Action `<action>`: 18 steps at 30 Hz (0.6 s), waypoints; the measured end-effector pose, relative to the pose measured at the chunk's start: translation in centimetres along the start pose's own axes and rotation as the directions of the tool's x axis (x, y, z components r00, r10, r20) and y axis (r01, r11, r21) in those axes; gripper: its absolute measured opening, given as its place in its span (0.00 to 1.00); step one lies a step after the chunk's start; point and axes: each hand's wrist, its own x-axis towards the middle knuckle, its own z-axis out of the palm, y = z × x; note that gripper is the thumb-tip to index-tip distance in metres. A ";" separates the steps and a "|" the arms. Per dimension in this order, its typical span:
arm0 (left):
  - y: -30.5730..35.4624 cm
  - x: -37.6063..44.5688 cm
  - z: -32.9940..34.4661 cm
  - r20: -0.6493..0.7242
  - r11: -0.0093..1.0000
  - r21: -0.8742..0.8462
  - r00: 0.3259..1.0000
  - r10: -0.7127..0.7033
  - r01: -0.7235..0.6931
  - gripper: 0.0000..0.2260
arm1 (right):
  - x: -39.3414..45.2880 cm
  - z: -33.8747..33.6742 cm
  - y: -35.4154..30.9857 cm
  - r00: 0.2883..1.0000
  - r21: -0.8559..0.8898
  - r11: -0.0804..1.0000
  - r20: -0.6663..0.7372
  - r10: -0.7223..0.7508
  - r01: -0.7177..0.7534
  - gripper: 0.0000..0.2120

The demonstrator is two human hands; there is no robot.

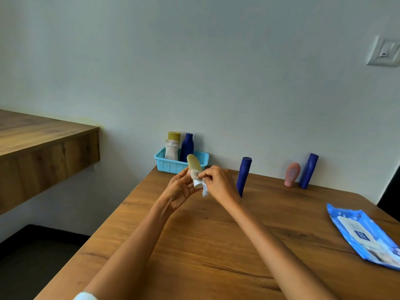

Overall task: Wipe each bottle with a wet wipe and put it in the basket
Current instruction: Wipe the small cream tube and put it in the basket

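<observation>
Left hand (181, 190) grip holds olive tube (194, 165); right hand (217, 184) pinches wet wipe (203, 187) against it.

basket (173, 165) far left w/ bottles (187, 147), wipes pack (365, 234) right

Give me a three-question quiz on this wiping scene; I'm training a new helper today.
1. True or false: the basket already holds bottles.
2. How many bottles stand on the table outside it? A) one B) three C) five
3. What does the right hand pinch against the olive tube held by the left hand?

Key: 1 true. 2 B: two blue bottles, one pink bottle. 3 a wet wipe.
</observation>
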 end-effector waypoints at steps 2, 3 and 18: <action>0.0 -0.2 0.5 0.032 1.000 0.011 0.999 -0.026 0.025 0.11 | 0.8 -0.4 -0.1 0.996 0.066 0.997 -0.075 0.042 -0.037 0.09; 0.1 -0.2 1.0 0.052 0.999 0.020 0.998 -0.037 0.036 0.11 | 1.4 -0.7 -0.2 0.988 0.111 0.992 -0.138 0.075 -0.060 0.09; 0.3 0.0 0.7 0.037 1.000 0.025 0.999 -0.017 0.016 0.10 | 0.0 -0.9 0.2 0.991 -0.025 0.991 0.004 -0.131 0.131 0.12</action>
